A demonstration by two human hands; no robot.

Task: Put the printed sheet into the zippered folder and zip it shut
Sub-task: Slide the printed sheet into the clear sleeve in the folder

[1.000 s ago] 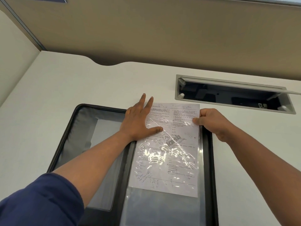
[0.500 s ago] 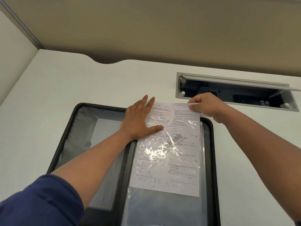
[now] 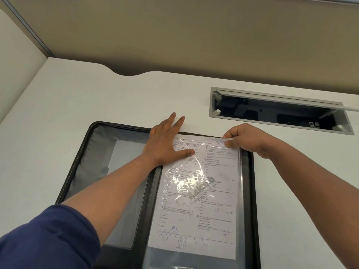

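A black zippered folder (image 3: 81,164) lies open flat on the white desk. The printed sheet (image 3: 209,206) sits on its right half, mostly inside a glossy clear sleeve, with its top edge near the folder's far rim. My left hand (image 3: 165,144) lies flat with fingers straight, pressing the sheet's top left corner and the sleeve. My right hand (image 3: 244,139) pinches the top right corner of the sheet between thumb and fingers, slightly lifted. The zipper pull is out of sight.
A grey recessed cable box (image 3: 279,110) with its lid open is set into the desk behind the right hand. A beige partition (image 3: 194,35) closes the desk's far side. Bare desk surface (image 3: 58,94) lies to the left and behind the folder.
The sheet has slid down toward me, deeper into the sleeve. My right hand moved from the sheet's right edge to its top right corner and came back with it. My left hand stayed put.
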